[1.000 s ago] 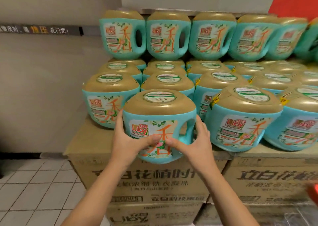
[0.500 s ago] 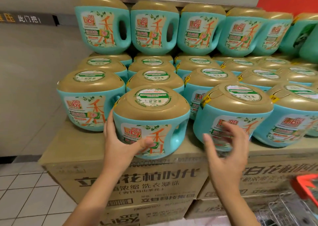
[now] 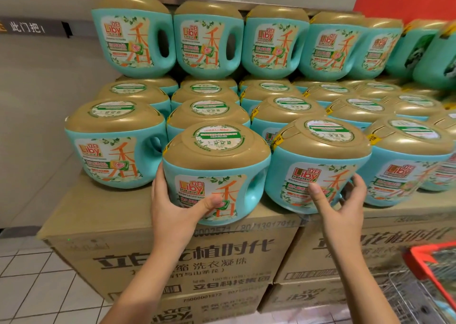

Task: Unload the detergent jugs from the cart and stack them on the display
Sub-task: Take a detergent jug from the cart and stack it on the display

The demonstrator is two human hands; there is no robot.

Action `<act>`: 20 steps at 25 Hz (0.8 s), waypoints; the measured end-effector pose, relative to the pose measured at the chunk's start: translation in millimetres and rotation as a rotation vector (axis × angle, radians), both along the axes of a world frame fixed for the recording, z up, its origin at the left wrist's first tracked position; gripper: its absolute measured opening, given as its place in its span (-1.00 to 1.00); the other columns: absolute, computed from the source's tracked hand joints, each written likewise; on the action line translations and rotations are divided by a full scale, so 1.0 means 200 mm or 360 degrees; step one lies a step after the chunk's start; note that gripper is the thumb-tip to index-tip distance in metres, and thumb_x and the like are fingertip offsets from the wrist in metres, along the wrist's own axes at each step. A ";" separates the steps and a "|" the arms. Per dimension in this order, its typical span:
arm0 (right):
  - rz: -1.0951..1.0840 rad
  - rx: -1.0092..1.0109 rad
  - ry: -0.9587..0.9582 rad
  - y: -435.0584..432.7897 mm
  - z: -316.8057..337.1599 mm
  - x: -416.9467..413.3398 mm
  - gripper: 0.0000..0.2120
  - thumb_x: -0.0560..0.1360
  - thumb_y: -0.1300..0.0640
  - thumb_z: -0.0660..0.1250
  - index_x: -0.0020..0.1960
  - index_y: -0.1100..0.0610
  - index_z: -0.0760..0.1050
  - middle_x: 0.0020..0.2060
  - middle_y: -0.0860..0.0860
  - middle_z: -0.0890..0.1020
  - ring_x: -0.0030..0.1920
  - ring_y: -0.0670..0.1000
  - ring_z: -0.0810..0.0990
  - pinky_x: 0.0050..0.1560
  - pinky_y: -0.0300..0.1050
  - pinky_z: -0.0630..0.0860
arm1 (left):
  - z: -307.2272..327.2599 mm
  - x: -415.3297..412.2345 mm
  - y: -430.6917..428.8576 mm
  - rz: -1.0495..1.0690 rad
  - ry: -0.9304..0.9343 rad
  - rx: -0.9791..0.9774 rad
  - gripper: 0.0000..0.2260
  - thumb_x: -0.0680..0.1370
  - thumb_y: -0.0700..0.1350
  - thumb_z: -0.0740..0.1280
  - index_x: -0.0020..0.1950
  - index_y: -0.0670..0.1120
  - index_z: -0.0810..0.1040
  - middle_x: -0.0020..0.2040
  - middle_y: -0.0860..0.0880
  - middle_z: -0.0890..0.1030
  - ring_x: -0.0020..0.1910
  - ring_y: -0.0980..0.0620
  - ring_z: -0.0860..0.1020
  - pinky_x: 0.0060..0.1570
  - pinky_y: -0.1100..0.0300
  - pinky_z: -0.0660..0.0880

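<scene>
**Reporter:** Since 1 second ago, the right hand (image 3: 345, 205) has left the front jug (image 3: 214, 166) and now cups the neighbouring jug (image 3: 318, 166), thumb on its label.

**Editor:** And the left hand (image 3: 172, 207)?

**Reporter:** It grips the front jug's left side, thumb across the label.

**Editor:** Progress?

**Reporter:** Well along, I judge. 2 tiers fill the cardboard boxes (image 3: 98, 225), and the front jug sits at the box edge, apparently being squared up. The cart (image 3: 429, 274) is blurred, so what remains is unclear.

**Editor:** Orientation?

**Reporter:** Upright, gold lid up, label facing the camera, handle pointing right. Its widest span runs left to right.
</scene>
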State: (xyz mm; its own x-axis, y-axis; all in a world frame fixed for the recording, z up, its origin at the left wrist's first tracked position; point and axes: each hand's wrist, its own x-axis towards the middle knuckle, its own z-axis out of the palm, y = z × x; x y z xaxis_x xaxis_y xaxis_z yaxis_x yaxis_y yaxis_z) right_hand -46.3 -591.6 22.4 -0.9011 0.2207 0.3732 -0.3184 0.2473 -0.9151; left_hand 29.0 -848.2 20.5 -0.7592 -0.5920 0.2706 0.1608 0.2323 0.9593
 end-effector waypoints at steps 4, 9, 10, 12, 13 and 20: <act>-0.0009 0.0000 -0.0003 -0.01 0.00 0.00 -0.28 0.35 -0.19 0.41 0.41 -0.10 0.20 0.13 -0.31 0.47 0.12 -0.42 0.46 0.09 -0.30 0.40 | 0.01 0.00 0.03 0.0024 -0.0015 -0.0016 0.12 -0.01 0.37 0.56 0.49 0.23 0.21 0.38 0.15 0.43 0.36 0.14 0.42 0.31 -0.08 0.45; -0.0127 0.0174 -0.0060 -0.01 0.03 0.03 -0.19 0.35 -0.19 0.40 0.47 0.10 0.19 0.37 0.05 0.31 0.39 0.02 0.34 0.40 0.06 0.32 | 0.03 0.03 0.04 0.0061 -0.0134 -0.0074 0.12 0.01 0.38 0.53 0.50 0.16 0.19 0.42 0.12 0.37 0.40 0.06 0.39 0.34 -0.11 0.42; -0.0182 0.0183 -0.0066 -0.02 0.03 0.05 -0.21 0.38 -0.15 0.41 0.47 0.13 0.18 0.40 0.08 0.25 0.42 0.06 0.29 0.43 0.05 0.27 | 0.03 0.04 0.07 0.0103 -0.0149 -0.0054 0.12 0.02 0.39 0.53 0.50 0.15 0.18 0.43 0.16 0.31 0.40 0.04 0.38 0.35 -0.10 0.41; -0.0287 0.0129 -0.0034 -0.04 0.02 0.12 -0.30 0.45 -0.03 0.43 0.45 0.14 0.20 0.38 0.08 0.23 0.40 0.07 0.28 0.41 0.00 0.25 | 0.04 0.07 0.11 0.0200 -0.0149 -0.0013 0.08 0.10 0.37 0.55 0.50 0.11 0.16 0.38 0.18 0.22 0.40 0.04 0.35 0.37 -0.02 0.38; -0.0324 0.0095 0.0001 -0.03 0.00 0.17 -0.38 0.47 0.03 0.42 0.43 0.13 0.24 0.35 0.06 0.28 0.37 0.05 0.32 0.38 -0.04 0.28 | 0.03 0.09 0.12 0.0228 -0.0103 -0.0026 0.02 0.16 0.30 0.56 0.49 0.06 0.18 0.37 0.13 0.22 0.39 0.04 0.35 0.36 0.03 0.37; -0.0454 -0.0180 -0.0134 0.19 -0.22 0.78 -0.81 0.53 0.30 0.32 0.05 0.04 0.54 -0.19 -0.02 0.60 -0.17 -0.07 0.58 -0.05 -0.20 0.54 | -0.14 0.47 0.23 -0.0570 -0.0288 0.0150 -0.83 0.53 -0.15 0.38 0.01 0.13 0.59 -0.13 0.10 0.64 -0.15 0.25 0.59 -0.14 0.40 0.50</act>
State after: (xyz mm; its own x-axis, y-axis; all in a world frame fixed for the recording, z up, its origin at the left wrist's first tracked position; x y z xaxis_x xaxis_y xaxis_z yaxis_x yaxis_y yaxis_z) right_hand 110.4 -553.4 -20.8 -0.8235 0.5049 0.2589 -0.1729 0.2112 -0.9620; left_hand 122.0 -802.5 -7.0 -0.9521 -0.2974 0.0712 0.0424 0.1023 0.9939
